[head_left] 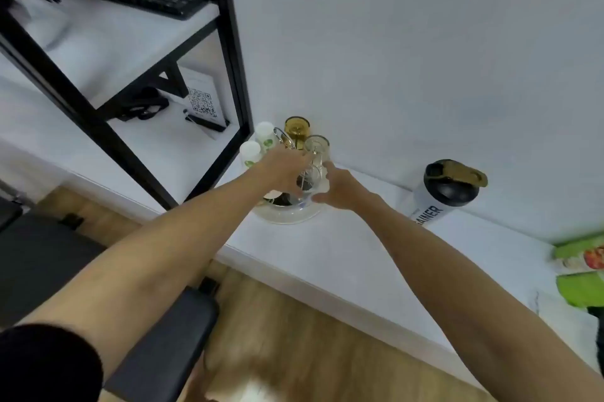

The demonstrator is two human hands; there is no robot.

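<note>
1. Here, the item in hand: a clear glass (310, 176), a small tumbler. It sits at the wire rack (283, 139) on a round clear tray (287, 217), at the back of the white counter (343, 254), close to the wall. Blur hides whether it is upright or upturned.
2. Neighbours: a second clear glass (316, 146) and an amber glass (296, 127), both upturned on the rack just behind. White bottles (264, 135) stand just beside the rack on the left. A shaker bottle (446, 192) stands well apart on the right.
3. Handling, as judged: light, rigid, thin-walled and fragile, with smooth sides that are likely slippery. The main hazard is a knock against the rack wire or the neighbouring glasses.
4. Hold point, as judged: round the middle of the wall, thumb opposite fingers, not at the rim. Lift it clear of the rack before drawing it away.
5. Right hand (340, 189): comes in from the right, thumb raised along the glass and fingers curled under and round it. It grips the clear glass.
6. Left hand (284, 169): reaches in from the left above the tray, fingers stretched toward the same glass. The fingertips are blurred, so I cannot tell whether they touch or hold it.
7. Arms: both nearly fully extended, forearms converging on the rack. A dark sleeve covers the left upper arm.
</note>
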